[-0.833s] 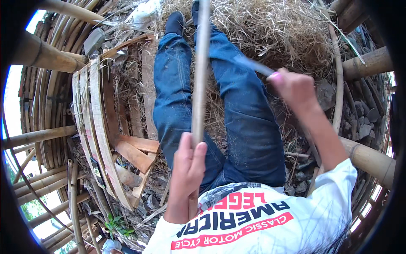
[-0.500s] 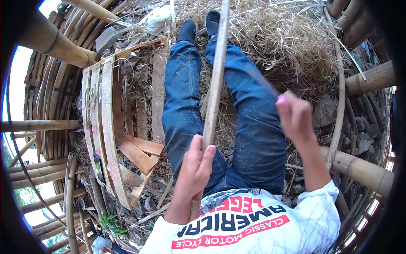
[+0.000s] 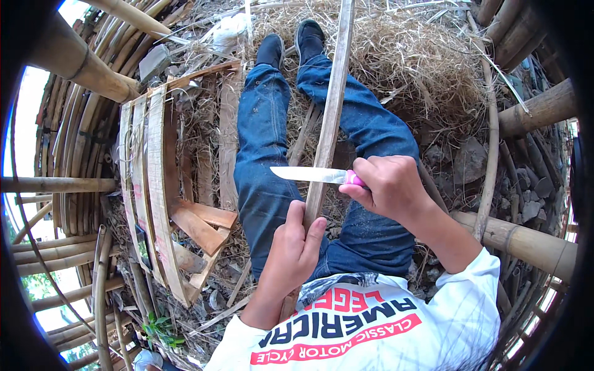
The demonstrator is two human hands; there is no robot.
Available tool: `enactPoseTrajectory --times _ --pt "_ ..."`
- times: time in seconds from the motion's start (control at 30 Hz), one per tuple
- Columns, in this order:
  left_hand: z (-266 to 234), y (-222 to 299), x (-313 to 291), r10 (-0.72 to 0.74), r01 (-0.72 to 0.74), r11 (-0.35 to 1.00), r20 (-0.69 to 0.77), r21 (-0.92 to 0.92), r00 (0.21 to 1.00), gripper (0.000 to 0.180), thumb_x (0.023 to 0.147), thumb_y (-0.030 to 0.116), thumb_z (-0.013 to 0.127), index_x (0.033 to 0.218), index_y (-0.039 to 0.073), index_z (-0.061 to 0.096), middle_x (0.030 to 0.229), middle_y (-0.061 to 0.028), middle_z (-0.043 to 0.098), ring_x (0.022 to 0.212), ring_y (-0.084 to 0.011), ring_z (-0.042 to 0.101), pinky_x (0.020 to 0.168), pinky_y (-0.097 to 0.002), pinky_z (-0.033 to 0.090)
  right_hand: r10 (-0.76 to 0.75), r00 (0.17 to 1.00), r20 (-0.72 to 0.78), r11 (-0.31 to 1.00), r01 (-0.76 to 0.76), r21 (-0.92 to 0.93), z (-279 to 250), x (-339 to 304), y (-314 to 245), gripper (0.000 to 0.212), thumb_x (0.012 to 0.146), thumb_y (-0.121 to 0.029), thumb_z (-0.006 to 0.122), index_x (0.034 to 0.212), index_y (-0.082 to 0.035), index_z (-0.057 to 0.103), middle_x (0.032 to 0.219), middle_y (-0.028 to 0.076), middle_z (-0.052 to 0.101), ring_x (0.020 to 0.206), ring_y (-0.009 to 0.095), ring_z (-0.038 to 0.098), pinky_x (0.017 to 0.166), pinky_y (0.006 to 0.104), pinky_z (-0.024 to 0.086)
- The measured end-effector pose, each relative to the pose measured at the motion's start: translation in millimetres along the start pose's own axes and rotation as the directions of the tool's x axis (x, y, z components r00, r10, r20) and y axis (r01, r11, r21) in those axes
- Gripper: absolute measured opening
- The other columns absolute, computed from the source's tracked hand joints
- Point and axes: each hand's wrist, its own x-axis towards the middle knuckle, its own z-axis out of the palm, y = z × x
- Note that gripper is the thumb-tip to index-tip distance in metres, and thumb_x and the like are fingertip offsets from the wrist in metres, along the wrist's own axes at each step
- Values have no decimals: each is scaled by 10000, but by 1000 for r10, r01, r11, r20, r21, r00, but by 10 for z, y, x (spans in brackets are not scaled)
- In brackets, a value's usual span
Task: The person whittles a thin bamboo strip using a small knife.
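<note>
A long, narrow strip of wood [image 3: 335,93] slants up from my lap and past my right leg, its lower end by my left forearm. My left hand [image 3: 297,242] is wrapped round it near the lower end, thumb on top. A knife [image 3: 310,174] with a pale blade and a pink handle is gripped in my right hand [image 3: 388,185]. The blade lies across the strip a little above my left hand, its tip pointing left over my left thigh. My fingers cover most of the handle.
My jeans-clad legs [image 3: 265,133] stretch out over the ground. To the left sits a crate [image 3: 162,185] of wooden slats with loose boards [image 3: 201,227] in it. Dry straw [image 3: 427,62] heaps at the far right. Bamboo poles [image 3: 526,244] and stones [image 3: 471,161] lie on the right.
My right hand has swung in from the right, bringing the knife blade across the strip. The strip's upper end has shifted rightward, and my right knee has bent outward.
</note>
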Motion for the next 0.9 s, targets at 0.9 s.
enactPoseTrajectory --times 0.9 --pt "221 447 -263 16 296 553 365 -779 931 221 1012 230 493 1147 66 429 587 -43 410 429 -123 437 355 -258 409 675 726 -132 415 -225 881 357 -1036 682 223 1021 -238 454 985 -34 535 743 -37 456 645 35 404 559 216 343"
